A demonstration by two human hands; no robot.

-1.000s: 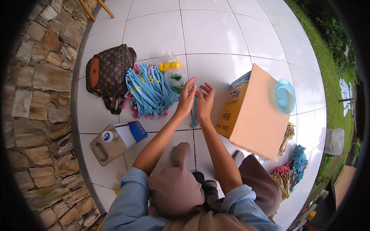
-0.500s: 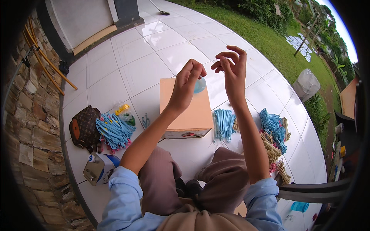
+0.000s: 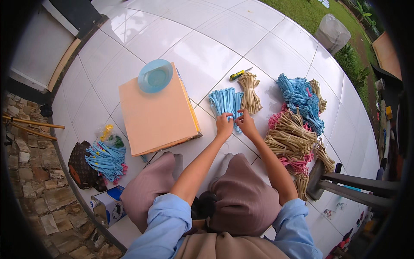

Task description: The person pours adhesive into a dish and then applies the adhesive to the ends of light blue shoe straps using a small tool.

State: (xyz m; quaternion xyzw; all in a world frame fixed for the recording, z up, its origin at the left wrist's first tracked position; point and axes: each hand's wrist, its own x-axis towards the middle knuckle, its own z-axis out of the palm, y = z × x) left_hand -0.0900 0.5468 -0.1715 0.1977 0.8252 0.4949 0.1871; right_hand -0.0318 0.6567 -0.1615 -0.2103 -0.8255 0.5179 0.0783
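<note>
A bundle of light blue cords lies on the tiles in front of me, its strands side by side with small knobs at the far ends. My left hand is at the near end of these cords, its fingers bent and pressed together on them. Close beside it, my right hand pinches at the same near ends with thumb and forefinger. The fingertips almost meet, and the exact strand between them is too small to make out. Just right of the blue cords lies a tied bundle of beige cords.
Left of my hands stands a peach-topped box bearing a translucent blue bowl. A screwdriver lies beyond the cords. More beige bundles and blue bundles are piled right. A brown bag and a can sit left.
Both hands have come down from the air above the box to the blue cords at its right. My view has turned down and to the right, showing the screwdriver and beige bundle.
</note>
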